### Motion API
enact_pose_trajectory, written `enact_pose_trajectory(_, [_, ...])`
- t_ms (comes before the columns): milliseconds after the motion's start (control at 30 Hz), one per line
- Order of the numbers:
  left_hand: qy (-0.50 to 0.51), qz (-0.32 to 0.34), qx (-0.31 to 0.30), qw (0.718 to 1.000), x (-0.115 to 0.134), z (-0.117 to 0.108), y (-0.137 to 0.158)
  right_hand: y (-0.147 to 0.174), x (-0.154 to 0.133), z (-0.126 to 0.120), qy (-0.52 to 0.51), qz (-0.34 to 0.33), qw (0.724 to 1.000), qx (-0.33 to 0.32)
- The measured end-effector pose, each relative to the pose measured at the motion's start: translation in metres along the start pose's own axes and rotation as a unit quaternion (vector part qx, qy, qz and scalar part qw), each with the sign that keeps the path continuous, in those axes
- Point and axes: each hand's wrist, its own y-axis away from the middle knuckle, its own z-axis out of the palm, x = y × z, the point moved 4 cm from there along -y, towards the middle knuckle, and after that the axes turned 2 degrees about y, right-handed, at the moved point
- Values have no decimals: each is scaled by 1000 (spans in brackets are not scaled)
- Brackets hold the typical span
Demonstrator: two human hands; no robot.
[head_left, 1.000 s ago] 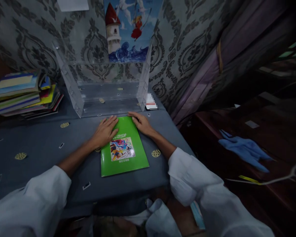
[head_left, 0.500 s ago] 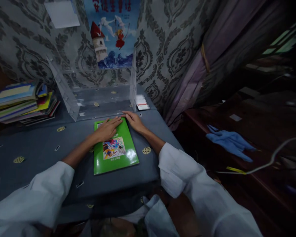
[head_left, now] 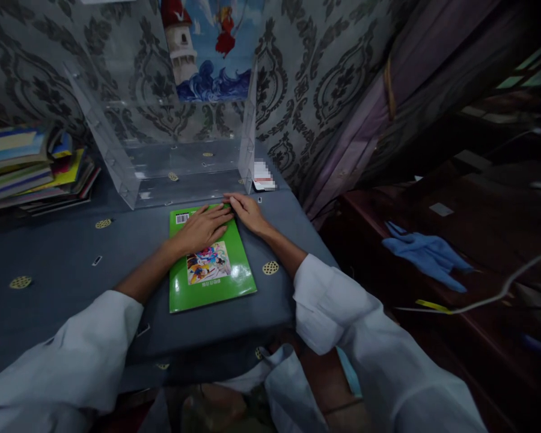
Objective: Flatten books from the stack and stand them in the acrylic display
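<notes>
A thin green book (head_left: 216, 282) with a cartoon picture on its cover lies flat on the grey-blue tablecloth (head_left: 63, 258). My left hand (head_left: 202, 227) rests palm down on the book's far half, fingers spread. My right hand (head_left: 247, 211) lies flat at the book's far right corner, fingertips touching its edge. Just beyond the book stands a clear acrylic rack (head_left: 171, 138) with an open front. Both arms wear white sleeves.
A stack of colourful books (head_left: 31, 171) sits at the far left of the table. A poster (head_left: 202, 48) hangs on the patterned wall behind the rack. A dark wooden surface at the right carries a blue cloth (head_left: 426, 254) and a cable.
My left hand has slid further over the book's top edge toward the right hand. The book has shifted slightly left and away, closer to the acrylic rack.
</notes>
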Motion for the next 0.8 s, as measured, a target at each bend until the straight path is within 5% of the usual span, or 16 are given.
enact_pose_trajectory(567, [-26, -25, 35, 999, 1, 2, 5, 9, -12, 7, 130, -38, 990, -28])
enact_pose_trajectory(800, [-89, -154, 92, 980, -26, -26, 43, 15, -17, 8, 193, -56, 979, -44])
